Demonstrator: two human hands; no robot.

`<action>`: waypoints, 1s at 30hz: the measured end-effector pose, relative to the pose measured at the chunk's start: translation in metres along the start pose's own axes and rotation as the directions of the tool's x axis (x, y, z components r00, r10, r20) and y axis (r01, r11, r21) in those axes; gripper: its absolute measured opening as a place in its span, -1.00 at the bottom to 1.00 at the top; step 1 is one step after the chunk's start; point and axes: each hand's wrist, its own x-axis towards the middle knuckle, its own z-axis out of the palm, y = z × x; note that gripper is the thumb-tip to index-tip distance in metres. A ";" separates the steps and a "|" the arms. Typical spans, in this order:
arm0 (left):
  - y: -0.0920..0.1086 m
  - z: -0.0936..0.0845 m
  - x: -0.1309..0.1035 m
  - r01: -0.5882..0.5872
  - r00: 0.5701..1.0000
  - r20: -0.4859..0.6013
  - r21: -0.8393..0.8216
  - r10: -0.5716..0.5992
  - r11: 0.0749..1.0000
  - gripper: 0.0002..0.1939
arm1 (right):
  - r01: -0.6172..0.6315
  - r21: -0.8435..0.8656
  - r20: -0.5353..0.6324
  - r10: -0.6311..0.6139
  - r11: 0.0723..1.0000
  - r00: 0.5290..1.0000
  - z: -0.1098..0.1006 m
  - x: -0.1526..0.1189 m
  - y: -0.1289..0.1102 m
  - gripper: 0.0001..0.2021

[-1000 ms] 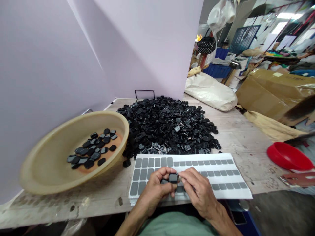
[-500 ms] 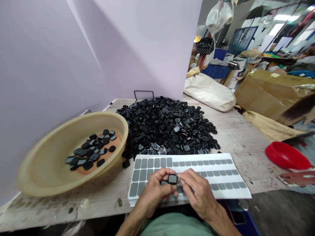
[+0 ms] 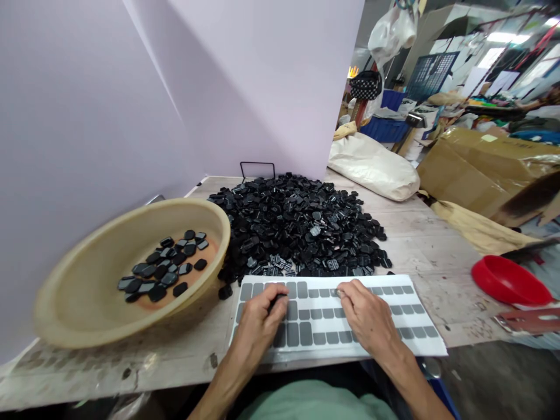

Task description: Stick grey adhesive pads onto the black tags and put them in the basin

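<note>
My left hand [image 3: 262, 315] is closed over the left part of the white sticker sheet [image 3: 350, 322], which carries rows of grey rounded stickers. Dark edges of a black plastic piece [image 3: 277, 298] show between its thumb and forefinger; the rest is hidden by the fingers. Farther right, my right hand [image 3: 370, 315] pinches something small by the top row of small stickers, its thumb and forefinger pressed together. What it pinches is too small to name. Just beyond the sheet lies a heap of black plastic pieces [image 3: 293, 227].
On the left stands a large beige basin [image 3: 79, 291] with several black pieces in it. A thin black wire stand [image 3: 257, 163] rises behind the heap. To the right are a red bowl [image 3: 510, 280], a white sack [image 3: 371, 166] and a cardboard box [image 3: 485, 169].
My hands have moved apart from the middle of the sheet, the left one leftward and the right one up and to the right. The black pieces between them are now mostly hidden in my left hand.
</note>
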 end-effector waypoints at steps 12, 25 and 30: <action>-0.007 0.029 0.007 -0.354 0.915 0.278 0.204 0.293 0.913 -0.76 | 0.119 -0.165 0.073 -0.108 0.979 0.991 0.021 0.033 -0.037 -0.85; -0.010 0.030 0.007 -0.386 0.899 0.324 0.267 0.295 0.883 -0.78 | 0.086 0.146 0.086 -0.099 0.986 0.991 0.016 0.052 -0.033 -0.87; 0.005 -0.004 -0.006 -0.349 0.934 0.190 0.313 0.301 0.883 -0.79 | 0.038 0.396 0.041 -0.059 0.918 0.997 -0.006 0.043 -0.021 -0.79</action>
